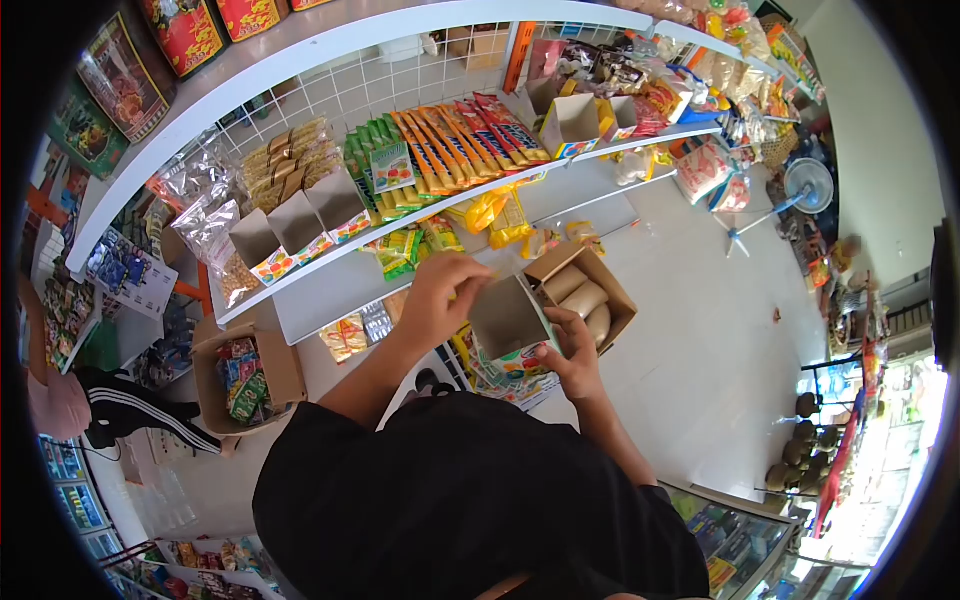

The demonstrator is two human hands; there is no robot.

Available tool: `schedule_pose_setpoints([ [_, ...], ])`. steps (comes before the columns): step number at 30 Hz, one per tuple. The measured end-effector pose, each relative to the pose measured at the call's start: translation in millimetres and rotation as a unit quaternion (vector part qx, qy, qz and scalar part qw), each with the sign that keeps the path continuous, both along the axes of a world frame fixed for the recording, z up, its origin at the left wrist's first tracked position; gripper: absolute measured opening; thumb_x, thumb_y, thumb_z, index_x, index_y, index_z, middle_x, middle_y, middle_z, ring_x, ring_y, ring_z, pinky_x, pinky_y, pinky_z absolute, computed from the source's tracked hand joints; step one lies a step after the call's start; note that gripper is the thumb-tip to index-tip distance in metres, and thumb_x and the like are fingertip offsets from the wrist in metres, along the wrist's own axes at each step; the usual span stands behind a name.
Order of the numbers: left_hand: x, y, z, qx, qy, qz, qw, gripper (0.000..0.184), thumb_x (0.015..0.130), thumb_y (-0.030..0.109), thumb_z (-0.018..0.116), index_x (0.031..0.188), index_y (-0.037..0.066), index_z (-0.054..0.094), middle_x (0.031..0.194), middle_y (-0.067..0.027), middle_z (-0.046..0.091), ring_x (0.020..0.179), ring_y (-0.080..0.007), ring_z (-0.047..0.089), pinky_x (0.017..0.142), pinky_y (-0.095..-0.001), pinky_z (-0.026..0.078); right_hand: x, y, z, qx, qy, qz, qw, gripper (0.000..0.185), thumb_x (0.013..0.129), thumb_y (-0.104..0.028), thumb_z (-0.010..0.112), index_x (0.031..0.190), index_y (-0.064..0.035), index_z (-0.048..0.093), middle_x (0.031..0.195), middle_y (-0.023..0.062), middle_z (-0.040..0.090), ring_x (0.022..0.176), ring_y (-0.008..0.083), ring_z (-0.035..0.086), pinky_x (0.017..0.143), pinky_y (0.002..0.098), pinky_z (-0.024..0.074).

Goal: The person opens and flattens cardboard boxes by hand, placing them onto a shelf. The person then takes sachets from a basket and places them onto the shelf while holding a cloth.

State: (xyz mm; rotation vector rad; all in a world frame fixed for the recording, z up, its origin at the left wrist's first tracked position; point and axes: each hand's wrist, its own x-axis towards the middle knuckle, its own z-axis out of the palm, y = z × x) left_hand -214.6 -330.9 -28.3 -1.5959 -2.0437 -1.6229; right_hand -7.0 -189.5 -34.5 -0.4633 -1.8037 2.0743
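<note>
An open-topped display box (508,318) with a grey inside and a colourful printed front is held up before my body. My right hand (575,358) grips its right side, thumb at the printed front edge. At the box's upper left corner is my left hand (442,298), its fingers bent together; whether it pinches the box edge or something small is hard to tell. Similar boxes (290,222) stand on the shelf (330,258), beside green, orange and red snack packs (445,150). Just beyond the held box sits a cardboard carton (625,290) with tan packages.
A carton (285,370) of colourful packets stands on the floor at left, near a person in striped black trousers (130,405). Yellow packs (510,222) lie on the lower shelf. A fan (808,187) stands at upper right; a glass case (735,540) is at lower right.
</note>
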Motion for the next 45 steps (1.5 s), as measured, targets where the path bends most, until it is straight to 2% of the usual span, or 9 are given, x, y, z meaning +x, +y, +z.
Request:
schedule_pose_setpoints([
  [5, 36, 3, 30, -0.044, 0.111, 0.031, 0.992, 0.025, 0.083, 0.006, 0.069, 0.108, 0.008, 0.067, 0.089, -0.0097, 0.061, 0.081, -0.0301, 0.058, 0.071, -0.0375, 0.045, 13, -1, 1, 0.029, -0.02, -0.024, 0.999, 0.065, 0.076, -0.013, 0.08, 0.129, 0.0008, 0.044, 0.118, 0.0112, 0.054, 0.113, 0.0204, 0.052, 0.1, 0.0338, 0.0395],
  [19, 35, -3, -2, -0.078, -0.181, -0.049, 0.979, 0.019, 0.086, -0.006, 0.062, 0.103, 0.003, 0.065, 0.092, -0.0094, 0.064, 0.083, -0.0183, 0.067, 0.07, -0.0274, 0.053, 15, 6, -20, 0.135, -0.088, 0.076, 0.984, 0.07, 0.074, -0.006, 0.082, 0.132, -0.0013, 0.043, 0.116, 0.0112, 0.055, 0.11, 0.0187, 0.054, 0.091, 0.0314, 0.0472],
  [25, 16, -24, -6, -0.144, -0.263, -0.023, 0.954, 0.025, 0.089, 0.004, 0.066, 0.113, 0.004, 0.063, 0.099, -0.0106, 0.066, 0.088, -0.0173, 0.067, 0.073, -0.029, 0.054, -14, 7, -44, 0.106, -0.031, 0.099, 0.989, 0.068, 0.078, -0.006, 0.078, 0.134, -0.0011, 0.039, 0.115, 0.0123, 0.057, 0.109, 0.0206, 0.057, 0.095, 0.0356, 0.0455],
  [29, -15, -38, -27, -0.132, -0.182, 0.028, 0.974, 0.033, 0.089, 0.008, 0.067, 0.121, 0.004, 0.059, 0.105, -0.0116, 0.068, 0.093, -0.0197, 0.066, 0.082, -0.0311, 0.053, -43, 10, -42, 0.033, 0.001, 0.08, 0.996, 0.066, 0.081, -0.011, 0.074, 0.135, -0.0004, 0.037, 0.125, 0.0133, 0.052, 0.118, 0.0232, 0.051, 0.1, 0.0379, 0.0413],
  [31, -31, -44, -44, -0.157, -0.253, 0.005, 0.955, 0.047, 0.087, 0.014, 0.071, 0.13, 0.003, 0.052, 0.119, -0.0132, 0.062, 0.108, -0.0224, 0.061, 0.092, -0.0354, 0.048, -59, 6, -45, 0.028, 0.026, 0.067, 0.997, 0.067, 0.082, -0.014, 0.073, 0.136, -0.0001, 0.035, 0.129, 0.0138, 0.049, 0.121, 0.0241, 0.049, 0.101, 0.0382, 0.0404],
  [34, -46, -46, -47, -0.053, -0.271, 0.12, 0.954, 0.089, 0.079, 0.029, 0.08, 0.147, 0.008, 0.028, 0.145, -0.0134, 0.038, 0.134, -0.026, 0.038, 0.106, -0.0435, 0.035, -85, -1, -52, -0.005, 0.033, 0.04, 0.999, 0.072, 0.085, -0.022, 0.072, 0.139, 0.0, 0.03, 0.134, 0.0151, 0.043, 0.123, 0.0261, 0.048, 0.102, 0.0393, 0.0403],
  [39, -61, -32, -51, -0.022, -0.381, -0.099, 0.919, 0.106, 0.063, 0.034, 0.092, 0.143, 0.004, 0.029, 0.133, -0.0165, 0.05, 0.125, -0.0264, 0.049, 0.097, -0.042, 0.044, -119, -10, -56, -0.063, 0.077, 0.01, 0.995, 0.067, 0.089, -0.024, 0.07, 0.139, -0.002, 0.031, 0.137, 0.0144, 0.041, 0.129, 0.0255, 0.043, 0.105, 0.0398, 0.0364],
  [43, -79, -4, -43, -0.079, -0.388, -0.064, 0.916, 0.099, 0.066, 0.032, 0.09, 0.14, 0.001, 0.031, 0.128, -0.0134, 0.053, 0.116, -0.0234, 0.056, 0.092, -0.0346, 0.048, -123, 7, -57, 0.076, 0.056, 0.028, 0.995, 0.071, 0.091, -0.026, 0.067, 0.144, 0.0008, 0.029, 0.14, 0.019, 0.043, 0.132, 0.028, 0.042, 0.109, 0.0418, 0.0337],
  [45, -101, 14, -33, -0.03, -0.329, 0.001, 0.944, 0.097, 0.067, 0.032, 0.089, 0.139, 0.002, 0.032, 0.127, -0.0139, 0.053, 0.117, -0.0236, 0.055, 0.093, -0.0362, 0.047, -107, 20, -61, 0.22, -0.047, -0.071, 0.972, 0.071, 0.091, -0.024, 0.066, 0.145, 0.0023, 0.029, 0.144, 0.0198, 0.041, 0.134, 0.0317, 0.042, 0.11, 0.0434, 0.0332],
])
